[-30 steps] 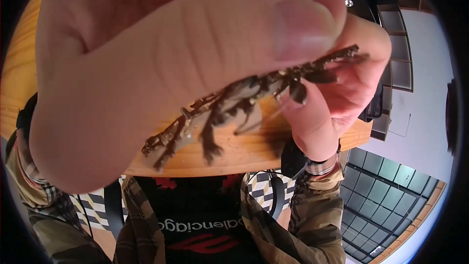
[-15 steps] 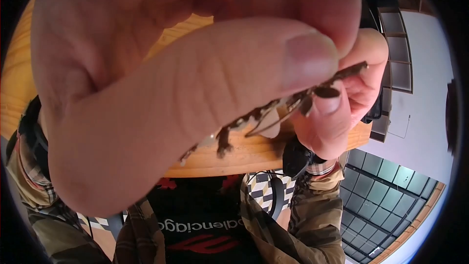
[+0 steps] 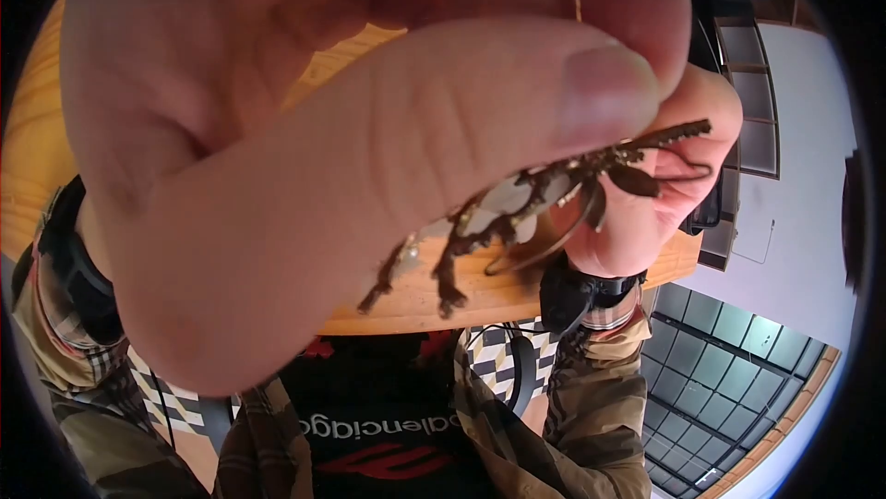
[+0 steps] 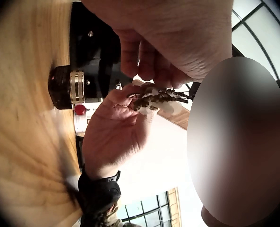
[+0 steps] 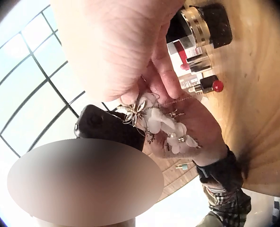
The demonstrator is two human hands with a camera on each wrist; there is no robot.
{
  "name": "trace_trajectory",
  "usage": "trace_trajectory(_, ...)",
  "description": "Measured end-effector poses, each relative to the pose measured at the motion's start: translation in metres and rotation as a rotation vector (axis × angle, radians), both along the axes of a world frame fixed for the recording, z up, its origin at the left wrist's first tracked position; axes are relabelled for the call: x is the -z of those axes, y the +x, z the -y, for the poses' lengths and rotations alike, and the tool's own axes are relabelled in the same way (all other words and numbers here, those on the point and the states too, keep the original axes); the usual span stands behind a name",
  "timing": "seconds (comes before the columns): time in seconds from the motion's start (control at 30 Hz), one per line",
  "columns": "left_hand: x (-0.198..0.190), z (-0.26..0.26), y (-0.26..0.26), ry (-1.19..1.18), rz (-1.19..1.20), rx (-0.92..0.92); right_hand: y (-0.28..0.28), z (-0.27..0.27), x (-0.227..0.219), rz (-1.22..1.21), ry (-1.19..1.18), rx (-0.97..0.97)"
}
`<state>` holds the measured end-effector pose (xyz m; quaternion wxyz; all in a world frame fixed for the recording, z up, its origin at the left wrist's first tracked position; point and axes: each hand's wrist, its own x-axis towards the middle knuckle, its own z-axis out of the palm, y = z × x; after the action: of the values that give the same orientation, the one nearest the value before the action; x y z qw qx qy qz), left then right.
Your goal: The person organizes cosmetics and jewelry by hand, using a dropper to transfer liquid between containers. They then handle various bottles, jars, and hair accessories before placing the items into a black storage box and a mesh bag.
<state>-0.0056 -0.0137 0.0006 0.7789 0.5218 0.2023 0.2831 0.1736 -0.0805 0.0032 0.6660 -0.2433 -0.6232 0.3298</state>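
Close to the camera in the head view, my left hand (image 3: 369, 148) pinches a floral ornament (image 3: 498, 222) between thumb and finger. It has white petals, small beads, dark branching sprigs and metal leaves (image 3: 632, 180); the thumb hides part of its upper edge. Behind its right end is my right hand (image 3: 637, 236), with a thin curved wire crossing it. In the right wrist view, the right thumb and finger grip the ornament's end beside a metal flower (image 5: 136, 112), and the left hand (image 5: 203, 125) lies behind the petals. Both hands hold the piece above the wooden table (image 3: 425, 310).
Black bands (image 3: 78, 259) circle the wrists. On the table stand a black gold-banded object (image 5: 199, 26) and a small black bottle with a red ball top (image 5: 218, 86). Open shelves (image 3: 752, 93) line the wall at right. A patterned floor lies below the table edge.
The left thumb and ornament have shifted right and the piece has tilted. The right thumb, pressed near the metal leaves half a second ago, now lies lower behind them, showing the leaves and thin wire.
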Motion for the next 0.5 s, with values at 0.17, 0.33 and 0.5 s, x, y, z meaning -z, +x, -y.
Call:
trace_trajectory(0.17,0.003,0.002,0.000,0.009,0.010,-0.021,0.004,0.000,0.003,-0.020,0.027,-0.028)
trace_trajectory(0.33,0.004,0.004,0.001,0.022,0.022,-0.038,0.000,-0.002,0.007,-0.038,0.058,-0.051)
trace_trajectory(0.5,0.005,0.005,0.004,0.030,0.035,-0.049,0.000,-0.007,0.012,-0.054,0.084,-0.069)
